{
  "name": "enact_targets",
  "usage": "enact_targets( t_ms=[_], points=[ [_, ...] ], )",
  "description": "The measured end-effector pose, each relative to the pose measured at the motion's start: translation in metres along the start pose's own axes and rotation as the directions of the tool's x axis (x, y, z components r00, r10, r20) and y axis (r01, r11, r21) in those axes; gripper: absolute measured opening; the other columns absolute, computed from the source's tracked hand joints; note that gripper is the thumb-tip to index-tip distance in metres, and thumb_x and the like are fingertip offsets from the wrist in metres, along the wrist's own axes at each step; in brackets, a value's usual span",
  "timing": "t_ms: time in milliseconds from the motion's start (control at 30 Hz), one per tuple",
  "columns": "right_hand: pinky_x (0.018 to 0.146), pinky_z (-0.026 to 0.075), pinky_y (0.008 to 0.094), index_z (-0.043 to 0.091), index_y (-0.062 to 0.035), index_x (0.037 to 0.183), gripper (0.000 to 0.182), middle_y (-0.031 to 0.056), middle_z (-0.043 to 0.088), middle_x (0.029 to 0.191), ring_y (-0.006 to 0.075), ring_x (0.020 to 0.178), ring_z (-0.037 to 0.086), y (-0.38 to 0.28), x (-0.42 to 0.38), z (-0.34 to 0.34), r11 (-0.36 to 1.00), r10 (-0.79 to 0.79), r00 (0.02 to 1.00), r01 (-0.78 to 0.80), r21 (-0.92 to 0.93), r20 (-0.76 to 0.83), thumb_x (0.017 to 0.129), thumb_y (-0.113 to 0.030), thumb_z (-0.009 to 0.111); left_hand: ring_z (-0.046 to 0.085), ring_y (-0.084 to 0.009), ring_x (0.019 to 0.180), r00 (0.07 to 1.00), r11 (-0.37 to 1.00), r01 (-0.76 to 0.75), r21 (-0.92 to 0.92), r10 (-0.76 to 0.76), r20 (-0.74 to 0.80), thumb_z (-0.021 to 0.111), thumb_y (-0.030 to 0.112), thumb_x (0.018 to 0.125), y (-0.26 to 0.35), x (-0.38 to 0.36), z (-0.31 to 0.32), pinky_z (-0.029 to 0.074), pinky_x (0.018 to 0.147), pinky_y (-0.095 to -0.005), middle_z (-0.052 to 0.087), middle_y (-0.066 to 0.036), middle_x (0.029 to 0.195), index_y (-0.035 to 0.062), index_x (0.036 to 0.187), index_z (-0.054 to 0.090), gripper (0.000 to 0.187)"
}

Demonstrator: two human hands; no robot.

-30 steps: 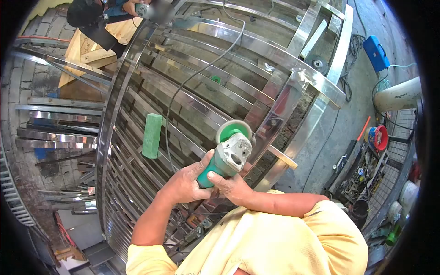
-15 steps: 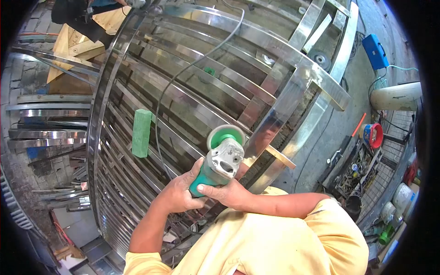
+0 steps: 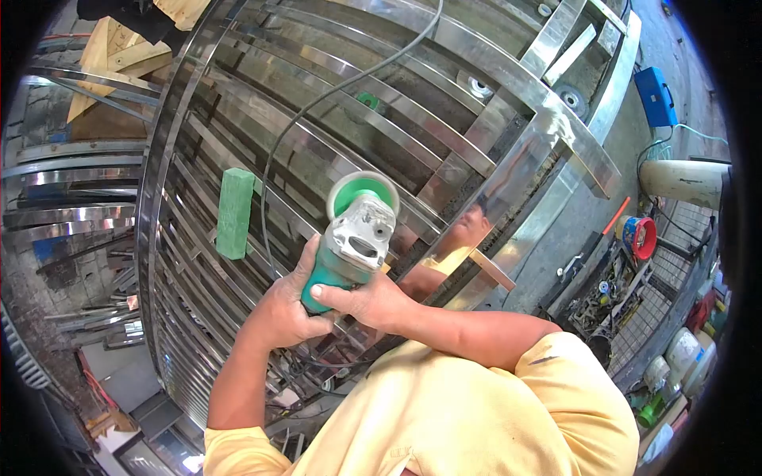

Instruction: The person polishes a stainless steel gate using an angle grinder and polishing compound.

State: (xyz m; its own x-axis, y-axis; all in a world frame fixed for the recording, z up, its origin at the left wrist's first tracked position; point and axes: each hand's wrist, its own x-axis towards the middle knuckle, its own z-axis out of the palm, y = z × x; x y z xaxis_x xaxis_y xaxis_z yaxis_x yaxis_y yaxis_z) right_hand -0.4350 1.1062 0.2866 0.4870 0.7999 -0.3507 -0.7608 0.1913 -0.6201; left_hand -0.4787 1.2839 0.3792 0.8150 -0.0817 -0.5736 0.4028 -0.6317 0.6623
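An angle grinder (image 3: 349, 246) with a teal body and grey metal head is held in both hands over a shiny metal frame (image 3: 508, 178). My left hand (image 3: 286, 309) is closed around the rear of its body from the left. From the right, my right hand (image 3: 369, 301) grips the same body, thumb across the top. The grinder's round disc (image 3: 349, 186), pale at the rim and green inside, faces up and forward, overlapping the frame's bars in this view. Left of it, a green block (image 3: 236, 213) lies on the bars, beside a grey cable (image 3: 290, 127).
A blue case (image 3: 655, 97) stands on the floor at the far right. Nearer are a red-rimmed bucket (image 3: 644, 236) and a tray of tools and scraps (image 3: 615, 293). Another person's dark-clothed leg (image 3: 131, 17) shows at the top left, near wooden boards (image 3: 127, 51).
The grinder and both hands have shifted left and up in view. The frame, block and surroundings have shifted slightly as the head view moved. Both hands keep their grip.
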Motion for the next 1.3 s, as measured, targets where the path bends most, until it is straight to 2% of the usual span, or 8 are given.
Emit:
enact_targets(
  t_ms=[200,467,700,833,1067,1167,1233,1300],
  points=[
    [0.106,0.046,0.0361,0.048,-0.0036,0.146,0.068,0.0106,0.057,0.139,0.0173,0.126,0.054,-0.008,-0.046,-0.012,0.996,-0.086,0.991,0.085,-0.018,-0.103,0.091,-0.026,0.081,0.07,-0.0428,0.104,0.988,0.991,-0.121,0.05,0.116,0.107,0.082,0.017,0.07,0.022,0.006,0.026,0.057,0.09,-0.0445,0.068,-0.022,0.12,0.0421,0.166,0.004,0.126],
    [0.101,0.05,0.0358,0.057,-0.0027,0.14,0.063,0.0084,0.068,0.125,0.0174,0.114,0.063,-0.015,0.008,-0.007,0.997,-0.02,0.993,0.011,-0.073,-0.116,0.091,-0.035,0.08,0.071,-0.0409,0.108,0.999,0.998,0.044,0.033,-0.043,-0.007,0.077,0.013,0.067,0.021,0.021,-0.007,0.056,0.093,-0.0418,0.07,-0.024,0.121,0.0341,0.167,0.005,0.126],
    [0.106,0.047,0.0373,0.047,-0.0039,0.148,0.07,0.0109,0.062,0.133,0.0188,0.123,0.058,-0.006,-0.049,-0.007,0.999,-0.031,0.991,0.033,0.01,-0.127,0.092,-0.027,0.08,0.069,-0.0409,0.112,0.99,0.997,-0.078,0.025,0.074,0.117,0.081,0.014,0.068,0.017,0.004,0.029,0.054,0.098,-0.0416,0.067,-0.023,0.129,0.0344,0.168,0.003,0.127],
    [0.098,0.052,0.0367,0.049,-0.0052,0.147,0.069,0.0093,0.066,0.125,0.018,0.113,0.063,0.005,-0.01,0.002,0.98,-0.175,0.976,0.16,-0.121,-0.126,0.091,-0.03,0.08,0.068,-0.0382,0.116,0.993,0.998,-0.057,-0.023,0.059,0.104,0.08,0.012,0.069,0.004,0.008,0.001,0.051,0.102,-0.0404,0.066,-0.022,0.133,0.0383,0.167,0.002,0.128],
    [0.062,0.054,0.0322,0.069,0.0011,0.117,0.06,0.0092,0.071,0.091,0.0153,0.07,0.065,-0.051,0.077,0.018,0.903,0.302,0.945,-0.325,-0.281,-0.123,0.086,-0.049,0.079,0.062,-0.0252,0.122,0.984,0.997,-0.006,-0.073,-0.007,-0.178,0.079,0.015,0.072,-0.044,0.029,-0.039,0.049,0.105,-0.0385,0.057,-0.016,0.147,0.0382,0.167,0.0,0.126],
    [0.061,0.053,0.0318,0.069,-0.0006,0.118,0.06,0.009,0.071,0.091,0.0152,0.069,0.065,-0.033,0.055,0.019,0.973,0.136,0.982,-0.158,-0.168,-0.135,0.086,-0.051,0.078,0.063,-0.0257,0.124,0.992,0.999,-0.035,-0.041,0.03,-0.126,0.081,0.015,0.072,-0.032,0.027,-0.03,0.048,0.106,-0.0378,0.06,-0.016,0.144,0.0318,0.168,0.001,0.126],
    [0.088,0.056,0.0361,0.066,-0.0031,0.128,0.061,0.0104,0.072,0.109,0.0194,0.097,0.069,-0.019,0.023,0.013,0.966,0.1,0.975,-0.143,-0.216,-0.198,0.088,-0.046,0.079,0.059,-0.0254,0.129,0.999,0.987,0.045,-0.152,-0.042,0.022,0.082,0.014,0.069,-0.01,0.016,-0.019,0.044,0.109,-0.0375,0.058,-0.016,0.146,0.0215,0.169,0.006,0.126],
    [0.101,0.052,0.0381,0.057,-0.0028,0.14,0.068,0.0117,0.068,0.124,0.022,0.111,0.066,-0.002,-0.009,0.009,0.988,-0.03,0.971,-0.007,-0.153,-0.237,0.089,-0.043,0.08,0.067,-0.0314,0.12,0.993,0.994,0.017,-0.112,-0.004,0.115,0.081,0.014,0.069,0.001,0.012,-0.002,0.05,0.104,-0.0395,0.066,-0.019,0.134,0.0322,0.168,0.002,0.128]
  ],
)
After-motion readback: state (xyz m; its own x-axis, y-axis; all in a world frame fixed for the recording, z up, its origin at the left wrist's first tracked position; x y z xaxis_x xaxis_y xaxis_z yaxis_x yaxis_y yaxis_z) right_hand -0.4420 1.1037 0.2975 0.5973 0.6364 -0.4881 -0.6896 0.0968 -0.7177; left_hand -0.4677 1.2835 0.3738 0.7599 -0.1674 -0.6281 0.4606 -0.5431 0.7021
